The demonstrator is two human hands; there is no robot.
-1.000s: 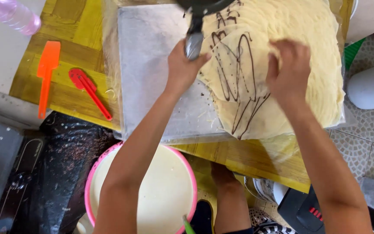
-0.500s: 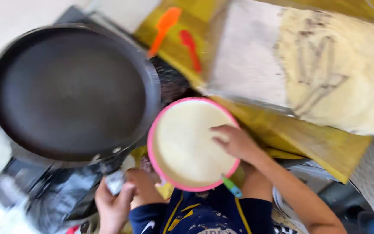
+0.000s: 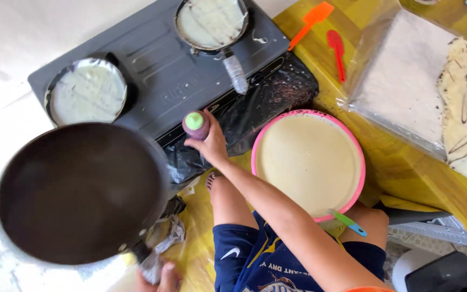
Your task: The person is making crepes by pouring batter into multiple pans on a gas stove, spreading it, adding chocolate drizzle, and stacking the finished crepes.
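My right hand wrapped around the green-capped bottle at the stove's front edge, my left hand gripping the empty dark pan's handle, pink batter bowl just beside.

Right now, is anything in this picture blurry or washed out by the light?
Head view: the floor top left is bleached by daylight; the dark pan in the left hand is soft-edged, too close; the bottle in the right hand looks sharp.
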